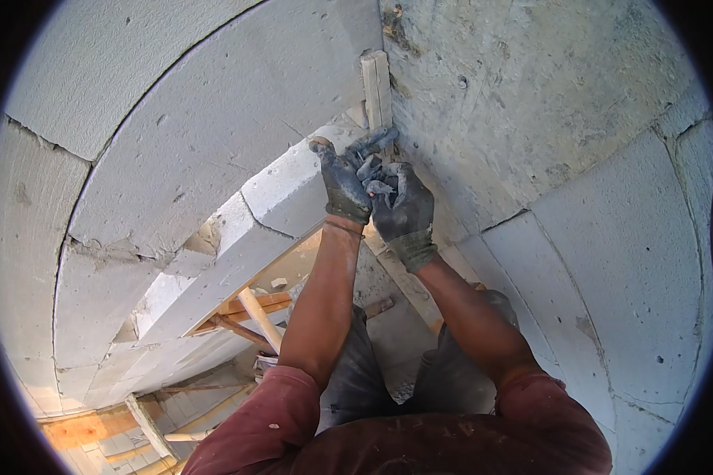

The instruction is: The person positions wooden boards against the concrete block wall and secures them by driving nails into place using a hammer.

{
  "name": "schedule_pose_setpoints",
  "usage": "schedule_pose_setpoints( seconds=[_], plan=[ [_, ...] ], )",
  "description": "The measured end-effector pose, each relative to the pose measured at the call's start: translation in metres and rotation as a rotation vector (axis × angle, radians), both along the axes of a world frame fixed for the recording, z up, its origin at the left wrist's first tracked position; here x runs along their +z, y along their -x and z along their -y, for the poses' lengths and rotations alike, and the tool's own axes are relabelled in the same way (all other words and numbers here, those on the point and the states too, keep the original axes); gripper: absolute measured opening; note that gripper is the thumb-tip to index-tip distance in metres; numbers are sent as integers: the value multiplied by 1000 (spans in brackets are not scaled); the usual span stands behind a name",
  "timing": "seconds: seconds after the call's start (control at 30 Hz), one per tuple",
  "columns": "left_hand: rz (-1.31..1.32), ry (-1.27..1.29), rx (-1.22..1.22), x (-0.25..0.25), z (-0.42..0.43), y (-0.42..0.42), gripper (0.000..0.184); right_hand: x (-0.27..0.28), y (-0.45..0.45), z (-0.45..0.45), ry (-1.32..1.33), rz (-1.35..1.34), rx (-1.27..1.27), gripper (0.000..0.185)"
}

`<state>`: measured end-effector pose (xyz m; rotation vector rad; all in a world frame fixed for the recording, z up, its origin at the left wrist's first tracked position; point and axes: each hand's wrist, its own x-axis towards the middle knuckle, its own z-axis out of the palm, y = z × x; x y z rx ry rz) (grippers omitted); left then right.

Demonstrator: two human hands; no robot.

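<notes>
My left hand (346,184), in a dark dusty work glove, is raised to the wall corner. Its thumb sticks out to the left and one finger stretches right, while the other fingers curl inward. Against it is my right hand (406,207), in a matching glove, its fingers bent and pinched together. The fingertips of both hands meet and overlap, so whatever lies between them is hidden or too small to name. Just beyond the hands, an upright wooden strip (377,91) stands in the corner, close to the left hand's outstretched finger.
Pale block walls (214,119) rise at left, with a rough grey wall surface (531,95) at right. A ledge of white blocks (285,190) runs beside my left forearm. Below are wooden poles (259,318) and a plank (150,427). My legs (356,372) are beneath me.
</notes>
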<state>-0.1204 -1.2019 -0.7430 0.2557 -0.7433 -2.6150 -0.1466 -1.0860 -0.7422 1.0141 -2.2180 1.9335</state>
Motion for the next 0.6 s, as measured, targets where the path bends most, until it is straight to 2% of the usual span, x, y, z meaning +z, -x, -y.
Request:
schedule_pose_setpoints(
  seconds=[0.03,0.1,0.13,0.2,0.23,0.3,0.33,0.4,0.43,0.5,0.53,0.57,0.6],
  plan=[
    [-5,-4,1,5,-4,1,111,-2,3,0,-4,-5,1,16],
    [117,-25,89,13,-13,2,110,-4,8,-2,179,388,189,15],
    [118,-29,89,6,-9,1,110,-6,10,-3,175,389,188,15],
    [1,2,-61,-3,-1,-1,110,-15,16,-5,-49,242,92,17],
    [-36,14,-113,-3,-1,0,109,-19,20,-5,-48,246,86,17],
    [22,0,-33,-2,-5,3,106,-23,28,-6,207,626,354,17],
    [44,-5,-8,0,-7,4,105,-22,32,-10,208,631,348,17],
    [55,-75,76,1,-4,9,88,-19,44,-18,-90,759,413,20],
    [61,-74,73,-1,-2,11,88,-22,46,-20,-86,765,410,20],
    [181,199,193,-2,-2,16,53,-29,50,-23,-251,257,221,23],
    [206,165,194,1,-5,18,30,-31,51,-25,-252,258,219,23],
    [206,162,191,1,-8,22,30,-33,51,-27,-209,259,222,22],
    [340,360,265,0,-9,28,29,-33,52,-29,-165,260,224,21]
  ],
)
